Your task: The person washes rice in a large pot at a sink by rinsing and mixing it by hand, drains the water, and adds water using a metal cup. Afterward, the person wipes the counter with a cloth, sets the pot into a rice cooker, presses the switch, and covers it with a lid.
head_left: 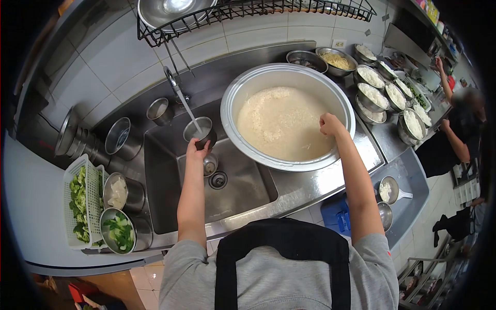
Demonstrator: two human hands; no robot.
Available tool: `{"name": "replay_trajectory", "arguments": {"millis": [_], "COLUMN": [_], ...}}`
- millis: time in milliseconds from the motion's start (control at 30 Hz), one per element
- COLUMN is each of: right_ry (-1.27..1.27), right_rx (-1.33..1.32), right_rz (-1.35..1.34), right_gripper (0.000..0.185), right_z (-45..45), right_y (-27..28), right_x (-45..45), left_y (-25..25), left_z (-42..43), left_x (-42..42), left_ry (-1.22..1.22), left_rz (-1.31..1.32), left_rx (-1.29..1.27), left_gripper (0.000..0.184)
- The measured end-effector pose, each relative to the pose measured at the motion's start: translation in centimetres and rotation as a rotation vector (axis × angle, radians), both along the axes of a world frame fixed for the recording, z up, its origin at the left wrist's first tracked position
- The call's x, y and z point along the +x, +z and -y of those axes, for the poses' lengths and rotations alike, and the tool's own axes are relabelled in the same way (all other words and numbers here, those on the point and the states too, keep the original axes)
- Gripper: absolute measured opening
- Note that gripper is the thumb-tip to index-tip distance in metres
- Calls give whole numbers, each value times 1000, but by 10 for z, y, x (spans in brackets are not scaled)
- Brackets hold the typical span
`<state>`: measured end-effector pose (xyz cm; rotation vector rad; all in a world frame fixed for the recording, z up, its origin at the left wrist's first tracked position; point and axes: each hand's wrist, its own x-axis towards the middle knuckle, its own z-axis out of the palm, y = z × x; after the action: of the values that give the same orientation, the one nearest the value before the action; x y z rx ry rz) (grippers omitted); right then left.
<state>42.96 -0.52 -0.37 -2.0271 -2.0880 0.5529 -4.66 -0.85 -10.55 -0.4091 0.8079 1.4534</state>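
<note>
My left hand (198, 149) is wrapped round a small metal bowl (205, 135), held over the sink (232, 191). From the faucet (171, 81) a pale stream, apparently running water, reaches into the bowl. On the counter right of the sink stands a large silver pot (231, 113) with rice in cloudy water (284, 121). My right hand (331, 125) is above the right side of the pot, inside its rim, fingers curled closed. Whatever those fingers hold, if anything, is hidden.
Metal bowls of white rice (373, 97) crowd the right counter, beside a bowl of yellow shreds (336, 59). Left of the sink are a white basket of broccoli (93, 206) and a pot of green vegetables (119, 231). Another person (454, 129) stands at right.
</note>
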Motion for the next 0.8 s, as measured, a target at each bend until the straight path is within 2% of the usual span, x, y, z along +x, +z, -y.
{"name": "replay_trajectory", "arguments": {"millis": [200, 533, 800], "right_ry": [-14, -16, -25], "right_rx": [-17, 8, -29], "right_rz": [-37, -63, -99], "right_gripper": [12, 10, 8], "right_z": [5, 5, 4], "right_y": [4, 4, 3], "right_x": [-2, -4, -3], "left_y": [9, 15, 44], "left_z": [2, -2, -4], "left_x": [5, -4, -4], "left_ry": [0, 36, 55], "left_rz": [-86, -37, -35], "left_rx": [-30, -73, -56], "left_gripper": [58, 59, 60]}}
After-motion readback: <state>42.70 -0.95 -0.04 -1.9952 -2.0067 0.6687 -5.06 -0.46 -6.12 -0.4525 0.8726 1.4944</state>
